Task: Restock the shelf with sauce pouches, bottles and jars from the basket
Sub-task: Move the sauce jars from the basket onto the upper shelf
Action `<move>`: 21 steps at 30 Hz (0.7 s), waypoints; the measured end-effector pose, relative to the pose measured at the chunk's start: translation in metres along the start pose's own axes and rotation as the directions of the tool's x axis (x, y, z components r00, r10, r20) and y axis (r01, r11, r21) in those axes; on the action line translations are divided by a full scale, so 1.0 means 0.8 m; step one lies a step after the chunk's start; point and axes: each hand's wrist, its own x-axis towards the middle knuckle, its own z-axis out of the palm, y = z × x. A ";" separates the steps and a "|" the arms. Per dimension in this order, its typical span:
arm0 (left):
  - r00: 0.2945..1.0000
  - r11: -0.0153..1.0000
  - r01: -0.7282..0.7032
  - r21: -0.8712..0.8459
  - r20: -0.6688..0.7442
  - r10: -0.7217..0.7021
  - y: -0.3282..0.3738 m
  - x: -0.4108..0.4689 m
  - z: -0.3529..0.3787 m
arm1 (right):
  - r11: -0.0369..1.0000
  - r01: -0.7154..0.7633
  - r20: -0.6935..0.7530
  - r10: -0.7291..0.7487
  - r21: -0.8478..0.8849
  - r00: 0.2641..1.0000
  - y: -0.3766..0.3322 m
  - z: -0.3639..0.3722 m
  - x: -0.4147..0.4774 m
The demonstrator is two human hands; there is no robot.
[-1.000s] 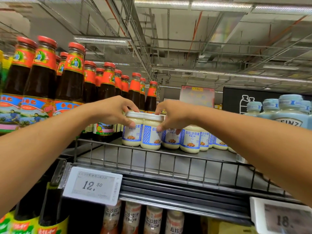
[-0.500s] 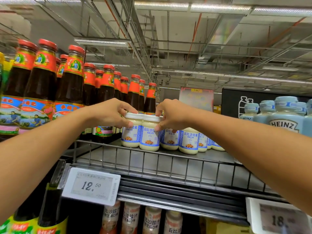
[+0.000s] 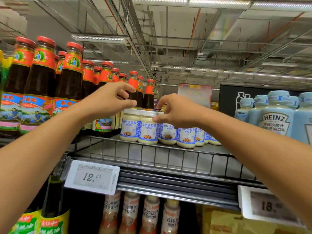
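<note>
White-lidded salad dressing jars [image 3: 148,127] stand upright in a row on the wire shelf [image 3: 152,155], just below my fingers. My right hand [image 3: 175,112] is nearer, thumb and forefinger pinching the lid rim of the front jar. My left hand [image 3: 109,100] hovers loosely curled above the leftmost jar [image 3: 130,126], holding nothing. Dark sauce bottles [image 3: 70,73] crowd the left.

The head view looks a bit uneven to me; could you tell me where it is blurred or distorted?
In the head view, the left hand is motion-smeared at its fingertips; the jars and the 12.50 price tag read sharp; the 18 price tag at the corner is blurred; wide-angle distortion bends the shelf rail and leans the dark sauce bottles inward.
</note>
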 end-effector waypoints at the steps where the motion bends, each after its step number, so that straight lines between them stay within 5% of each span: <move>1: 0.999 0.998 -0.033 -0.050 -0.039 0.031 0.011 -0.007 0.002 | 1.000 0.007 -0.023 -0.007 0.026 1.000 -0.002 -0.003 -0.010; 11: 0.984 0.928 -0.167 -0.333 -0.109 0.138 0.073 -0.065 0.049 | 0.937 0.058 -0.231 0.025 0.344 0.973 -0.009 -0.014 -0.114; 21: 0.937 0.658 -0.344 -0.670 -0.203 0.283 0.140 -0.110 0.109 | 0.883 0.206 -0.542 0.064 0.422 0.838 0.004 -0.025 -0.223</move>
